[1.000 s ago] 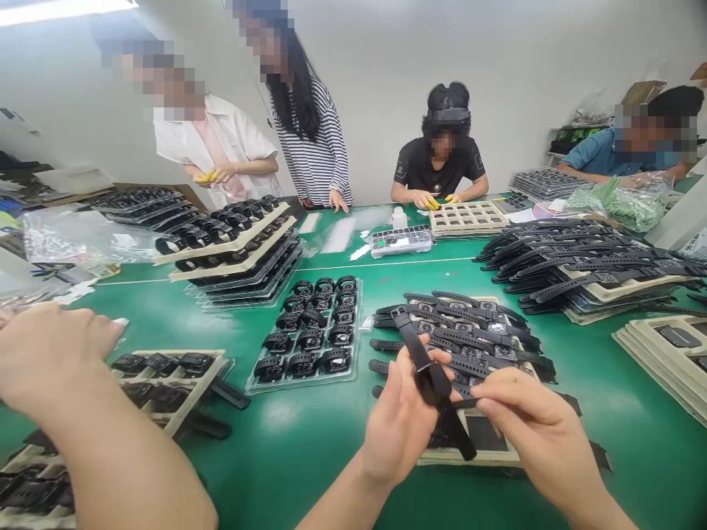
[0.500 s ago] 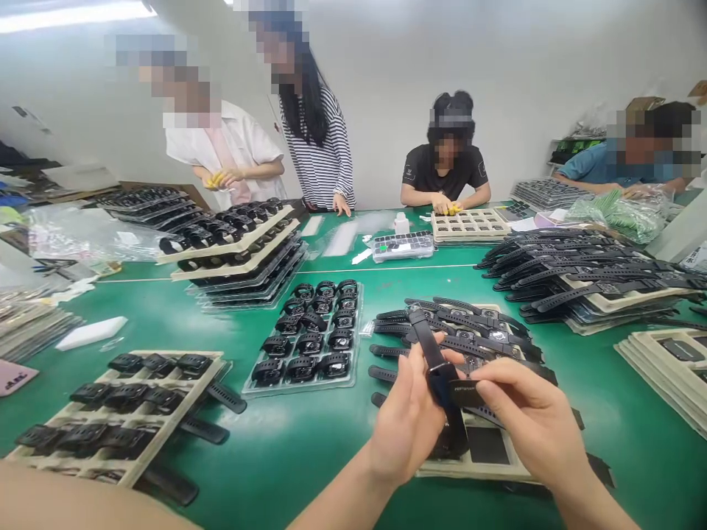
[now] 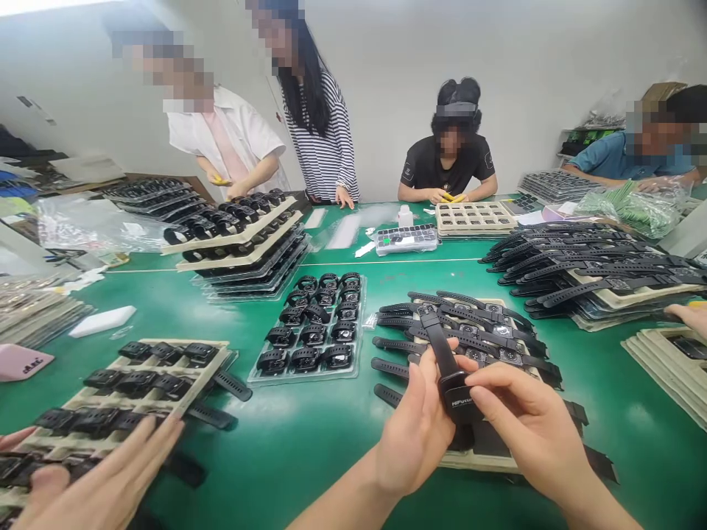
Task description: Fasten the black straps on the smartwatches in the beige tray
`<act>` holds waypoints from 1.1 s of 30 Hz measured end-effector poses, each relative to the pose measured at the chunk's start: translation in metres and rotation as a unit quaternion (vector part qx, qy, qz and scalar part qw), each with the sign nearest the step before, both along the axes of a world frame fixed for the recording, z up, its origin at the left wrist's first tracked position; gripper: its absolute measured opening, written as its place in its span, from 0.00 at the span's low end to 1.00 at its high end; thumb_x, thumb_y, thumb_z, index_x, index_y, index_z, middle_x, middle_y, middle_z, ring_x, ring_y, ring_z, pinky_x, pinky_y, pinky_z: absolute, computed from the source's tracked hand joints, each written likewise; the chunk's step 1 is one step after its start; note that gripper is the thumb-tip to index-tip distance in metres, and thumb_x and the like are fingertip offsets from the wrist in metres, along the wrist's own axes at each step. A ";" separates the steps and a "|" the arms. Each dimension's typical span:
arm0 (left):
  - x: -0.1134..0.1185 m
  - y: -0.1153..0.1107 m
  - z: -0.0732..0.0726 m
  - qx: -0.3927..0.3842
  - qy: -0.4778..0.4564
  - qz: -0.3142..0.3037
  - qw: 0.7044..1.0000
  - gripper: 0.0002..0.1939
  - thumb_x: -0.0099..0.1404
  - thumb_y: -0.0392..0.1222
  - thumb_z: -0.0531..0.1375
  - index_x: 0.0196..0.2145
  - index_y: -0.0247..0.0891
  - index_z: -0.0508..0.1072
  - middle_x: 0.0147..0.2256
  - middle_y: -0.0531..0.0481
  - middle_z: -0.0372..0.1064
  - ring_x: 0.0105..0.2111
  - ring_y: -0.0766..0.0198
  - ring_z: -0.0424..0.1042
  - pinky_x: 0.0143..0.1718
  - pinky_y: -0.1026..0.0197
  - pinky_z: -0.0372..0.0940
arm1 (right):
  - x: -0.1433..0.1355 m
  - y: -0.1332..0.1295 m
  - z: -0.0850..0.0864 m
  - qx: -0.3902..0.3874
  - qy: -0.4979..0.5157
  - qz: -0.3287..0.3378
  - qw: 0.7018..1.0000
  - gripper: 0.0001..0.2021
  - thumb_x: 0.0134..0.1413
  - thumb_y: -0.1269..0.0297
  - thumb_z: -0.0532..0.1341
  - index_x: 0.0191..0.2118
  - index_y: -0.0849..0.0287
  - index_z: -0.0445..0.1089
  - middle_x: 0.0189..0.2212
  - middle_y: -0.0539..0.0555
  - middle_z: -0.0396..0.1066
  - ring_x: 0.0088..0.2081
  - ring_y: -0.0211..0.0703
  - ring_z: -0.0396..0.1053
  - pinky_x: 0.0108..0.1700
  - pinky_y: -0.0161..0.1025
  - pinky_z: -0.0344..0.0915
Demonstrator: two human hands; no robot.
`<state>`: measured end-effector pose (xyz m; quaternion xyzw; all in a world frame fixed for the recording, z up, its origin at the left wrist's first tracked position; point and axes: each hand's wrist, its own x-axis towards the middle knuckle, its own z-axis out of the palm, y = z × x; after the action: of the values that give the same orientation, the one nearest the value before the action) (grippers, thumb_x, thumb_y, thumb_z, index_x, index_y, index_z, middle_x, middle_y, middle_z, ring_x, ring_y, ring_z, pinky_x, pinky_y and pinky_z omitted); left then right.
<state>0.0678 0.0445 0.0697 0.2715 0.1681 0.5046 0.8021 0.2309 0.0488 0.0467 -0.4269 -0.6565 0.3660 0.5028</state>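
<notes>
Watch trays (image 3: pixel 475 461) on green table (image 3: pixel 298 430)

A bottle (image 3: pixel 405 217) stands upright just behind a clear case (image 3: pixel 412 246) on the green table (image 3: pixel 265 434). Beyond it are people in a white shirt (image 3: pixel 255 126), a striped top (image 3: pixel 325 158) and a black shirt (image 3: pixel 450 173). At left, a white block (image 3: pixel 103 322) lies near a pink box (image 3: pixel 25 362); far right, a clear bag (image 3: pixel 660 206) has green contents.

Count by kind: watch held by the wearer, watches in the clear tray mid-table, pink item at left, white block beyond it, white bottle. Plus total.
Held watch: 1
Watches in clear tray: 15
Pink item: 1
White block: 1
White bottle: 1
Total: 19
</notes>
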 end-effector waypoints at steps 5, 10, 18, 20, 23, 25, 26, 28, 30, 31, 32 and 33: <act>0.000 0.001 -0.002 0.015 -0.003 -0.003 1.000 0.33 0.69 0.67 0.52 0.62 0.44 0.66 0.55 0.41 0.67 0.61 0.47 0.62 0.65 0.45 0.50 | -0.002 0.001 0.001 0.004 -0.014 0.003 1.000 0.07 0.66 0.59 0.62 0.41 0.52 0.78 0.46 0.58 0.80 0.55 0.57 0.75 0.51 0.46 0.75; 0.000 0.002 -0.005 0.016 0.013 -0.003 1.000 0.35 0.67 0.68 0.54 0.62 0.43 0.67 0.56 0.40 0.66 0.62 0.45 0.61 0.65 0.44 0.51 | -0.003 0.001 0.003 0.000 -0.024 0.000 1.000 0.08 0.67 0.58 0.62 0.41 0.53 0.77 0.45 0.59 0.80 0.54 0.58 0.75 0.51 0.47 0.76; 0.001 0.000 -0.002 0.011 0.018 -0.006 1.000 0.34 0.68 0.68 0.53 0.63 0.45 0.65 0.57 0.41 0.66 0.63 0.45 0.60 0.66 0.44 0.48 | -0.005 0.001 0.002 0.051 -0.063 -0.025 0.996 0.07 0.66 0.61 0.61 0.40 0.53 0.77 0.41 0.58 0.80 0.51 0.57 0.77 0.46 0.45 0.76; 0.001 0.000 -0.003 0.016 0.018 -0.002 1.000 0.34 0.68 0.68 0.53 0.63 0.45 0.66 0.57 0.41 0.66 0.63 0.45 0.60 0.66 0.44 0.48 | -0.007 0.002 0.003 0.082 -0.074 -0.034 0.993 0.06 0.66 0.64 0.61 0.40 0.52 0.76 0.39 0.56 0.79 0.48 0.54 0.78 0.43 0.42 0.76; 0.001 0.000 -0.007 0.032 0.009 -0.008 0.999 0.34 0.68 0.68 0.54 0.63 0.46 0.66 0.56 0.42 0.66 0.62 0.45 0.61 0.66 0.44 0.49 | -0.009 0.003 0.006 0.143 -0.082 -0.046 0.985 0.06 0.64 0.68 0.61 0.39 0.52 0.76 0.34 0.54 0.78 0.42 0.50 0.79 0.37 0.39 0.75; 0.001 0.000 -0.009 0.035 0.012 -0.008 0.999 0.34 0.69 0.67 0.53 0.64 0.46 0.65 0.56 0.42 0.66 0.60 0.46 0.63 0.64 0.45 0.51 | -0.012 0.002 0.006 0.171 -0.084 -0.071 0.979 0.06 0.64 0.68 0.61 0.40 0.52 0.76 0.33 0.54 0.76 0.37 0.48 0.77 0.36 0.39 0.74; 0.001 -0.001 -0.009 0.036 0.016 -0.005 0.999 0.33 0.69 0.67 0.52 0.64 0.46 0.65 0.56 0.42 0.66 0.59 0.47 0.63 0.63 0.46 0.53 | -0.013 0.002 0.005 0.173 -0.085 -0.088 0.977 0.06 0.63 0.68 0.62 0.41 0.52 0.76 0.32 0.54 0.74 0.34 0.47 0.76 0.35 0.39 0.74; 0.002 -0.002 -0.011 0.047 0.025 0.005 0.999 0.32 0.70 0.66 0.52 0.63 0.46 0.66 0.55 0.42 0.66 0.56 0.49 0.65 0.59 0.48 0.58 | -0.016 0.003 0.002 0.124 -0.064 -0.109 0.984 0.06 0.62 0.64 0.64 0.44 0.51 0.76 0.29 0.51 0.70 0.29 0.44 0.71 0.31 0.39 0.73; 0.003 -0.002 -0.013 0.066 0.038 0.009 0.997 0.32 0.69 0.66 0.55 0.62 0.46 0.67 0.52 0.42 0.66 0.51 0.52 0.68 0.52 0.51 0.64 | -0.017 0.005 0.000 0.003 -0.001 -0.087 0.996 0.11 0.61 0.57 0.65 0.48 0.51 0.73 0.27 0.48 0.65 0.26 0.42 0.67 0.25 0.37 0.71; 0.004 -0.001 -0.014 0.071 0.049 0.013 0.996 0.30 0.68 0.64 0.58 0.61 0.46 0.67 0.51 0.43 0.67 0.48 0.54 0.69 0.48 0.54 0.66 | -0.017 0.006 0.000 -0.060 0.039 -0.067 0.995 0.13 0.62 0.53 0.64 0.48 0.52 0.72 0.27 0.48 0.63 0.26 0.42 0.67 0.24 0.36 0.70; 0.005 0.000 -0.014 0.072 0.064 0.021 0.995 0.28 0.67 0.61 0.61 0.60 0.47 0.68 0.49 0.44 0.67 0.44 0.57 0.69 0.43 0.57 0.67 | -0.016 0.007 0.001 -0.111 0.075 -0.053 0.990 0.15 0.63 0.50 0.62 0.48 0.53 0.72 0.27 0.47 0.63 0.26 0.41 0.66 0.24 0.35 0.69; 0.005 0.001 -0.013 0.068 0.079 0.036 0.994 0.26 0.66 0.57 0.64 0.58 0.46 0.69 0.46 0.46 0.67 0.40 0.60 0.69 0.39 0.59 0.67 | -0.013 0.008 0.003 -0.141 0.103 -0.049 0.983 0.17 0.64 0.46 0.61 0.48 0.53 0.71 0.27 0.47 0.63 0.26 0.40 0.65 0.25 0.34 0.68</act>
<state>0.0727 0.0457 0.0564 0.3580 0.2065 0.5205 0.7472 0.2176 0.0567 0.0492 -0.4848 -0.5215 0.4720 0.5198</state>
